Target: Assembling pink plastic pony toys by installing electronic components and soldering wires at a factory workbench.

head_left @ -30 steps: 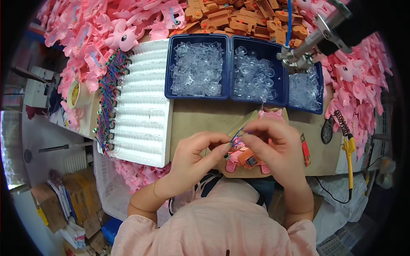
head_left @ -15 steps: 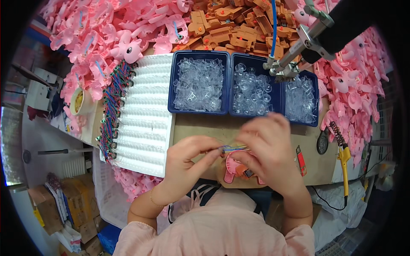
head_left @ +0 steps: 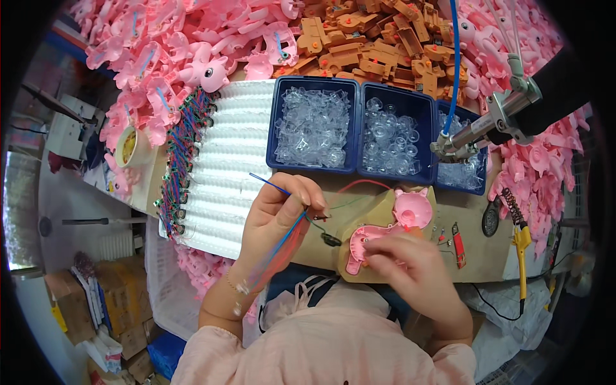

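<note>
My left hand (head_left: 277, 215) is closed in a pinch on a bundle of thin coloured wires (head_left: 282, 247), its blue, red and pale strands hanging blurred past the wrist. A small black part (head_left: 330, 239) dangles beside its fingertips. To the right, a pink animal-shaped shell half (head_left: 410, 206) lies hollow side up on a tan board (head_left: 348, 226). My right hand (head_left: 410, 266) is over the shell's lower part, fingers bent together and slightly blurred; what they hold is hidden. A bit of orange part (head_left: 414, 232) shows behind that hand.
Blue bins (head_left: 314, 168) of clear plastic pieces stand behind, next to a white ridged tray (head_left: 224, 160) edged with wired parts. Pink shells (head_left: 154, 58) and orange casings (head_left: 378, 51) are heaped beyond. A metal arm (head_left: 487, 125) overhangs the right; a red cutter (head_left: 458, 247) and yellow soldering iron (head_left: 520, 250) lie below.
My left hand has risen slightly with the wires, which now swing down along the wrist. The right hand has come off the wires and dropped to the shell. The view has shifted.
</note>
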`<state>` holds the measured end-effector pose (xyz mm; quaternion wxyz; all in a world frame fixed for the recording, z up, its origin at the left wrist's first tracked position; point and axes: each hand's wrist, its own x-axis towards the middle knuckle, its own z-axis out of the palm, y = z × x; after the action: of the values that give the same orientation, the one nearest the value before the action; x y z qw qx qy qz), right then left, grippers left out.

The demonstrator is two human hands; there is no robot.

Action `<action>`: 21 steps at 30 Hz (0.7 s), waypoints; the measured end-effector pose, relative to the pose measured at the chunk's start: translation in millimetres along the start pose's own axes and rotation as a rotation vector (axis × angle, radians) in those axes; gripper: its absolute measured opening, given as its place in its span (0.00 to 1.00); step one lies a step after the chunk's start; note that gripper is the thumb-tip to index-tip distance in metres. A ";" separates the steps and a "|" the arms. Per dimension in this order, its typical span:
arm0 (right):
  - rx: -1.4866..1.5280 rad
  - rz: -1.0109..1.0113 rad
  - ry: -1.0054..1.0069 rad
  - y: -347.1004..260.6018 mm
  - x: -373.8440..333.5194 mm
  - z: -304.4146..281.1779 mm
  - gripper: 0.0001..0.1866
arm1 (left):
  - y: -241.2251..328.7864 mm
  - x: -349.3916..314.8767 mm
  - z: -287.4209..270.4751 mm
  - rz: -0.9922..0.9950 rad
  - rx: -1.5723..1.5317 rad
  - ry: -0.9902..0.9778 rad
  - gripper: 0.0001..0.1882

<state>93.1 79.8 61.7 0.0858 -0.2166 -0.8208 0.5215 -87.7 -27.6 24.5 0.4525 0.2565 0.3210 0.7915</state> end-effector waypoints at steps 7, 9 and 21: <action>0.402 0.035 0.154 2.5 26.1 26.8 0.15 | -8.8 -6.7 15.5 -0.105 -0.004 -0.089 0.08; 0.296 -0.148 0.216 11.3 29.7 30.7 0.12 | -11.4 -9.2 6.5 -0.068 -0.048 -0.177 0.05; 0.285 -0.089 0.097 8.3 25.2 -5.7 0.05 | 14.3 -22.7 5.3 -0.033 0.758 -0.227 0.07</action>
<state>75.0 98.7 54.6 0.1784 -0.1906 -0.7422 0.6172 -81.5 -51.6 35.9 0.3709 0.4859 0.5426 0.5761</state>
